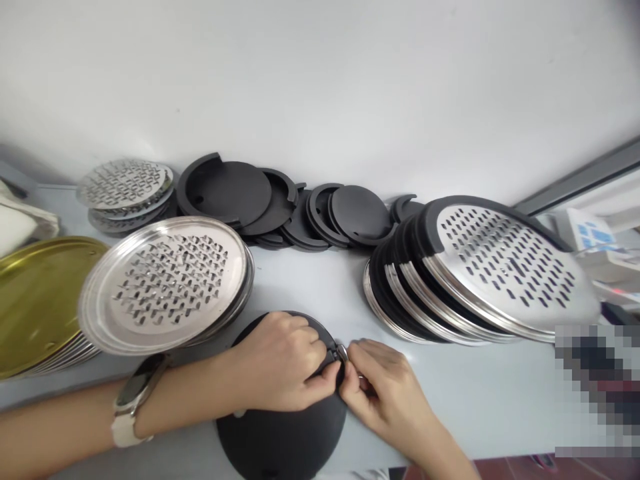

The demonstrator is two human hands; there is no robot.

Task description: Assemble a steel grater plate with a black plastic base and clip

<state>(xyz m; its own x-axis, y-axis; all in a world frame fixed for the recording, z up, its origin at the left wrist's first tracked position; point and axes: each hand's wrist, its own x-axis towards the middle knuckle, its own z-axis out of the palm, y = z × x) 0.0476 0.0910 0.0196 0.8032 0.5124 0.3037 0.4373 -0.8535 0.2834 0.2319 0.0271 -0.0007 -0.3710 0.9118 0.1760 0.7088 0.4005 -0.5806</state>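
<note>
A round black disc [283, 437] lies at the table's front edge, below both hands. My left hand [285, 360] is closed over its upper right part, with thumb and fingers pressed together at the rim; a watch with a pale strap is on that wrist. Close beside it, my right hand [377, 383] pinches a small shiny metal piece [342, 352] at the disc's right rim. The fingertips nearly meet there and hide much of the small part. What the left fingertips grip cannot be made out.
Stacked metal grater discs [170, 283] and gold discs [40, 300] stand left. Black round holders [363, 213] line the wall. A leaning stack of grater discs with black rims [505, 263] is at the right, before boxes [590, 233]. Smaller grater discs [123, 183] sit back left.
</note>
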